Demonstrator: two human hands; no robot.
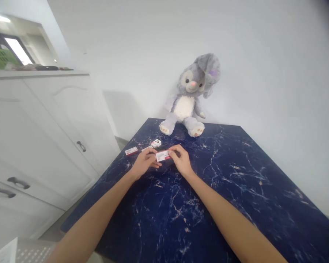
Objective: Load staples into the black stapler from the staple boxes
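Observation:
A small white and red box (162, 156) is held between my two hands, above the dark blue marbled table (181, 204). My left hand (144, 163) grips its left end, and the fingers of my right hand (180, 159) pinch its right end. Beyond my left hand, a white box with dark print (156, 143) rests on the table, with another small white box (147, 148) partly hidden behind the fingers. Farther left lies a white and red box (131, 151).
A grey plush rabbit (186, 95) sits at the table's far edge against the wall. White cabinets (44, 138) with dark handles stand on the left, with a green basket (1, 58) on top. A white perforated object (30, 252) shows at the bottom left.

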